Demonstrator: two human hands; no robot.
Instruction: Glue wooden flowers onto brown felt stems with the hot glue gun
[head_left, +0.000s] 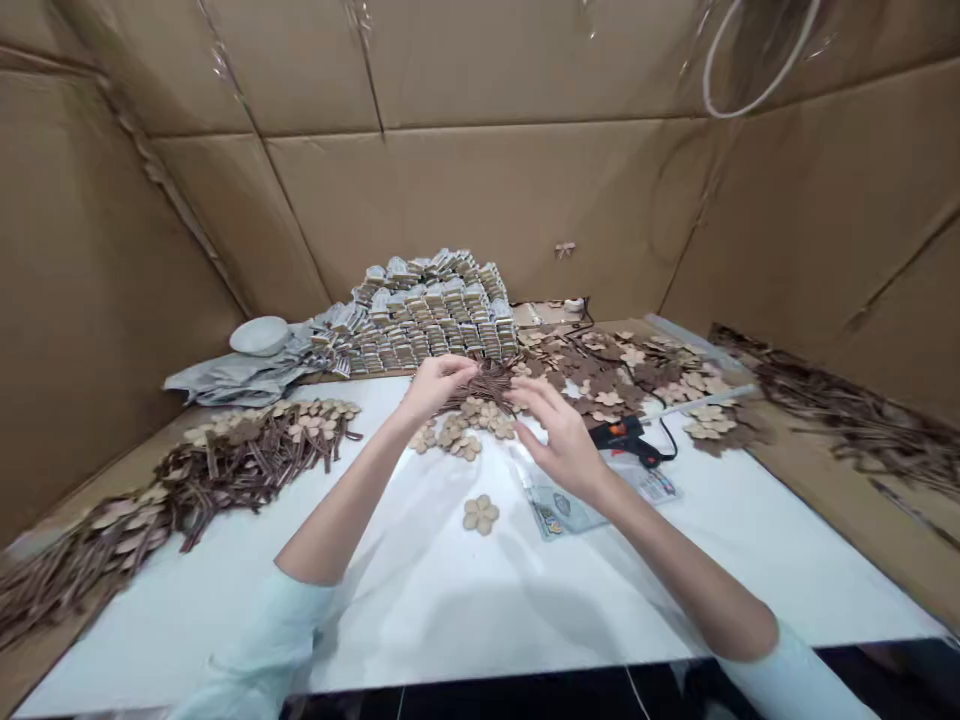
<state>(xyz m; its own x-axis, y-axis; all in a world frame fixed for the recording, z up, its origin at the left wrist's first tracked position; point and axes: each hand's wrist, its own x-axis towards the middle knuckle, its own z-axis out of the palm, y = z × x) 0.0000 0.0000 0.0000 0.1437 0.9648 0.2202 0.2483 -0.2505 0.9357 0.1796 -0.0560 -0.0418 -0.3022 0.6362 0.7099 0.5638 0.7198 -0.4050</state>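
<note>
My left hand reaches to the near side of a bundle of thin brown strips, its thumb and fingers pinched together; what is between the fingertips is too small to make out. On the bundle's right side hovers my right hand, fingers apart and stretched toward the strips, with nothing seen in it. Just below the strips lie several tan flower-shaped pieces. One single tan flower rests nearer to me on the white board.
A black and orange glue gun lies right of my right hand, by a clear printed bag. Stacked small bundles stand at the back. Brown and tan flowers heap at right. Strips with flowers line the left; a white bowl sits behind.
</note>
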